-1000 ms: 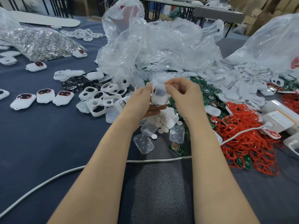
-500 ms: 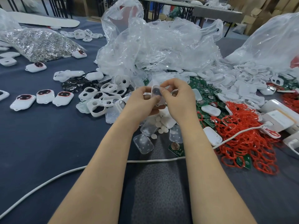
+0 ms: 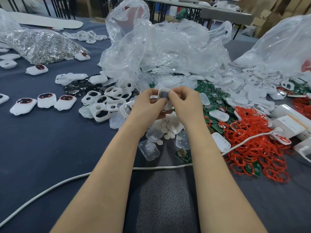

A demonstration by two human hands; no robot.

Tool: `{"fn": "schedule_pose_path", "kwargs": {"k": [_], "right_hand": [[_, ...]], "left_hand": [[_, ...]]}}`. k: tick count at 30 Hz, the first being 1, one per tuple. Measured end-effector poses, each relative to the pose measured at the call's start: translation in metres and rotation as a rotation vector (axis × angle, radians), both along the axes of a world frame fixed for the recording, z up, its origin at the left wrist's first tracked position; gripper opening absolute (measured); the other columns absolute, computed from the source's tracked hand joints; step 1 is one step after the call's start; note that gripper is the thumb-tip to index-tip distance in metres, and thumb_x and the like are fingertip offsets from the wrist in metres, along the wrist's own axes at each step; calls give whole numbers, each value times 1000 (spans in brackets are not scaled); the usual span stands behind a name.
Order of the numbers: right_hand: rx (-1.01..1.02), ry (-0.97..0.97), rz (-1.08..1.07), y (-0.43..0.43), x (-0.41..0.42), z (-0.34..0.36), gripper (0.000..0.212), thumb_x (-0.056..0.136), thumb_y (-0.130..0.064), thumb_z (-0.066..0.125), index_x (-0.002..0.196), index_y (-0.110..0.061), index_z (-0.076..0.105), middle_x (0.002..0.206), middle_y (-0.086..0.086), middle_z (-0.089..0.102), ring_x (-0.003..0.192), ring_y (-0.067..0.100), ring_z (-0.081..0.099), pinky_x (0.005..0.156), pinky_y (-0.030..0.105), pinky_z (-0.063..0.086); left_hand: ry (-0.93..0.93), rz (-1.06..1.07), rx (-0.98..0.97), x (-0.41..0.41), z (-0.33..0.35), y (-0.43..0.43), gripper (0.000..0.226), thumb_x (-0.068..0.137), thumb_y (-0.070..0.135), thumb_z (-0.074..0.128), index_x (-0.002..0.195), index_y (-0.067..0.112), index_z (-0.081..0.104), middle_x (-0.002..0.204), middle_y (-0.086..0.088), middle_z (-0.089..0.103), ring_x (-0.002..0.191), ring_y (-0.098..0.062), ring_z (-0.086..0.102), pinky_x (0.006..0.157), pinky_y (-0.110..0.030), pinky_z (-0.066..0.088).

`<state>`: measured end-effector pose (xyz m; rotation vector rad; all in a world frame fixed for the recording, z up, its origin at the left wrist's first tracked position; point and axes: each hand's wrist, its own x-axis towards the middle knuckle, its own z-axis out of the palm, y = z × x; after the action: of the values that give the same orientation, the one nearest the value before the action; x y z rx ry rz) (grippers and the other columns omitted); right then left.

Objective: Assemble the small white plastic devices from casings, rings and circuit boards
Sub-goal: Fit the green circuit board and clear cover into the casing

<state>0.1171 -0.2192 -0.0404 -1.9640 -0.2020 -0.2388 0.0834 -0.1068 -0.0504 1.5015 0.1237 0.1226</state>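
dark blue tabletop [image 3: 42, 148] is heaped with loose parts, red rings [image 3: 252, 132] and green circuit boards [image 3: 213, 105] within easy reach at the right. above them, the left hand [image 3: 148, 105] and right hand [image 3: 183, 103] both pinch one white casing [image 3: 164, 95], open side up, apparently to seat a part inside.

Finished devices [image 3: 45, 100] lie in a row at the left of the counter [image 3: 42, 148], plastic bags [image 3: 165, 47] behind, rings [image 3: 252, 132] heaped right, circuit boards [image 3: 213, 101] between bags and rings
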Motion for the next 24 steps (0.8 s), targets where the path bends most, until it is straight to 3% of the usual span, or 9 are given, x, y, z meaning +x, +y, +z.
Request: {"fn": "schedule_pose_path", "kwargs": {"k": [3,6,9,12,15,19,24], "right_hand": [[0,-16,-1,4,-3,0,8,88,-21,62,87,-14,65,74,-1,61,74,16,59,67,28,48],[-4,6,21,0,-2,4,12,90,-26,61,94,-17,67,86,-2,66,82,12,61,73,24,47],[-44,-11,-123,-21,2,9,17,92,-31,57,102,-21,66,96,-7,67,90,7,61,82,23,46],[-205,-11,-246,-41,6,9,12,89,-19,57,95,-20,67,81,-11,61,82,10,59,72,24,42],[-428,81,-197,-46,8,4,14,86,-14,59,94,-19,69,75,-11,56,78,13,55,67,24,38],[-524,134,-196,-46,9,1,19,85,-16,63,103,-18,68,88,-2,60,86,18,55,71,26,41],[-547,93,-194,-43,8,1,29,85,-7,57,109,-19,68,110,6,66,102,25,59,80,28,46]], "left_hand": [[-7,50,8,0,1,-1,13,96,20,56,107,13,58,85,-2,71,66,-11,72,59,-20,56],[4,105,5,-1,3,-2,2,97,17,55,96,16,57,80,-1,69,59,-8,70,53,-21,56],[27,174,-97,0,5,-1,5,98,13,52,93,13,53,93,-11,68,57,-10,70,50,-20,54],[54,249,-200,0,7,5,2,98,12,50,97,13,51,105,-17,66,58,-12,70,52,-20,55],[63,293,-295,0,8,8,9,98,11,50,90,14,50,110,-21,65,60,-13,70,53,-21,56],[51,296,-370,-1,8,8,10,99,9,50,89,11,50,101,-20,65,58,-13,71,46,-17,50],[41,272,-362,-2,10,7,9,99,7,50,92,14,52,102,-19,65,58,-14,71,49,-18,52]]}}
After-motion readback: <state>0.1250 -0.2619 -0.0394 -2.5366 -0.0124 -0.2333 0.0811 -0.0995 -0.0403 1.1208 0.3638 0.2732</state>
